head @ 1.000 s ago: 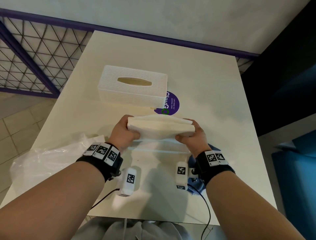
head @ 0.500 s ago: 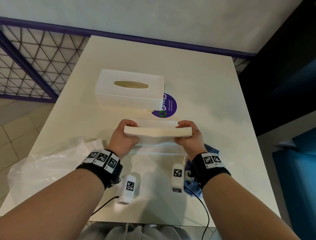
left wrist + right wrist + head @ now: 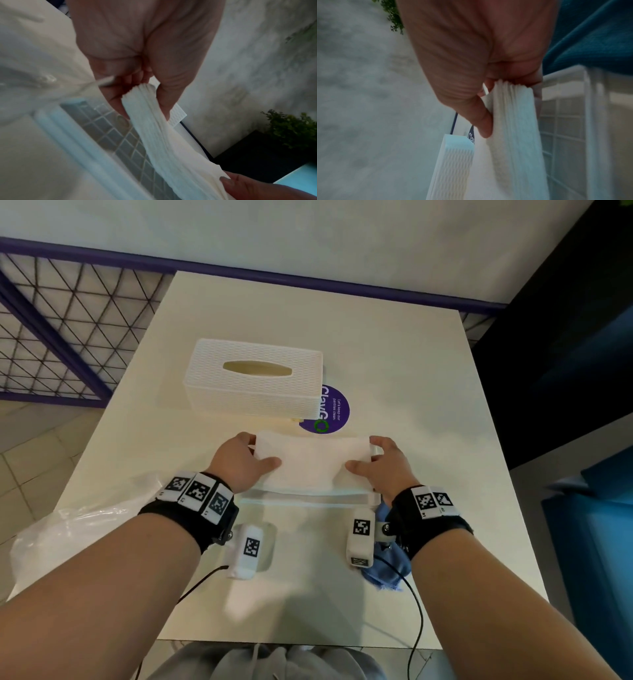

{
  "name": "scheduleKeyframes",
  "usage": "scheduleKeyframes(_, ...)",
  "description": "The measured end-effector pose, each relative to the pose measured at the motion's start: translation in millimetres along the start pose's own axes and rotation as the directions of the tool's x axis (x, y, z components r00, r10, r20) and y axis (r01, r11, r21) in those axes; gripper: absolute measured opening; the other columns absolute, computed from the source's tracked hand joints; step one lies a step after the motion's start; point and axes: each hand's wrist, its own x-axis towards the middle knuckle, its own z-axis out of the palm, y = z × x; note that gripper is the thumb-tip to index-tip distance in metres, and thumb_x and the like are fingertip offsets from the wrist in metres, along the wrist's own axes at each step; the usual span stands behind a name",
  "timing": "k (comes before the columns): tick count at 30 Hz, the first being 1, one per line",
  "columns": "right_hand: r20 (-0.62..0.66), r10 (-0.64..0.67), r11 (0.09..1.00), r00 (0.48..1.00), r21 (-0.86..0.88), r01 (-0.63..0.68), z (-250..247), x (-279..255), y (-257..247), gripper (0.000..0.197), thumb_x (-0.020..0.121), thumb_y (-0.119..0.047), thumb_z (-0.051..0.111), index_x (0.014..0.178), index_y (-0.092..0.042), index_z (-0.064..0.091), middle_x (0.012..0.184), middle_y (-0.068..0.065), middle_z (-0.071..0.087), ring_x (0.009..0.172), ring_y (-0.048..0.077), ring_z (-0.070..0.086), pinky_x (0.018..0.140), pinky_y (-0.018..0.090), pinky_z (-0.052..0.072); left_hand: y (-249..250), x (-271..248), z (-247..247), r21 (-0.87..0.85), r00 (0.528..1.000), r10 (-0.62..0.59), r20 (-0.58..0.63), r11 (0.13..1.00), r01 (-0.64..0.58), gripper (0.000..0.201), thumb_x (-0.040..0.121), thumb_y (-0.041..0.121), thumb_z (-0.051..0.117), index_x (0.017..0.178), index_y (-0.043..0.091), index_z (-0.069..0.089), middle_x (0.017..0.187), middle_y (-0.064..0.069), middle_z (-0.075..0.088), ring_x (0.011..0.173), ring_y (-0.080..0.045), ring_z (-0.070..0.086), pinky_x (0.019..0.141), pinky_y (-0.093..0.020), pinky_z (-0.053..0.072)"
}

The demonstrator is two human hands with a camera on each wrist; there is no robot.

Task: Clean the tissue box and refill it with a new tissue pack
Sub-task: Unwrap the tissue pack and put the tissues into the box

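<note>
Both hands [image 3: 310, 465] pinching the tissue stack [image 3: 308, 462] ends; wrist views alone showing, blurrily, a gridded tray [image 3: 109, 134] beneath.

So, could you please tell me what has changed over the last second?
Both hands, left and right, lowered the tissue stack and turned it flat over the box base. Their grip at its ends is unchanged; the box cover stayed put.

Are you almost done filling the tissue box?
About halfway. Done: the tissue stack is out of its plastic wrapper. In hand: left hand and right hand hold the stack by its ends over the box's gridded base tray. Left: set it in the tray, then fit the white cover, which sits apart behind.
</note>
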Motion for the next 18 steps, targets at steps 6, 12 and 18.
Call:
scheduleKeyframes(6,-0.027,-0.081,0.943,0.996,-0.326,0.068,-8,-13,-17,0.060,0.085,-0.031,0.067,0.137,-0.017,0.042,0.124,0.005,0.058,0.106,0.021,0.058,0.090,0.026,0.042,1,-7,-12,0.019,0.993,0.017,-0.119,1.000,-0.014,0.062,0.084,0.036,0.069,0.135,0.010,0.044,0.125,-0.005,0.059,0.103,-0.021,0.060,0.086,-0.029,0.042)
scheduleKeyframes(12,0.061,-0.284,0.890,0.957,-0.356,0.286,29,-40,-63,0.031,0.087,-0.025,0.060,0.118,-0.020,0.058,0.096,-0.008,0.061,0.088,0.010,0.053,0.082,0.022,0.041,-25,-42,-81,0.067,0.948,0.108,-0.301,0.993,-0.092,0.032,0.087,0.026,0.065,0.117,0.016,0.058,0.120,-0.004,0.061,0.097,-0.015,0.057,0.085,-0.029,0.042)
scheduleKeyframes(18,0.520,-0.394,0.703,0.757,-0.360,0.613,140,-75,-89,0.025,0.088,-0.010,0.054,0.106,-0.017,0.069,0.113,0.000,0.067,0.106,0.018,0.061,0.090,0.021,0.043,-83,-83,-104,0.627,0.991,-0.124,0.054,0.776,0.063,0.131,0.043,0.067,0.083,0.148,0.037,0.010,0.157,0.000,0.017,0.145,-0.025,0.016,0.115,-0.056,0.013)
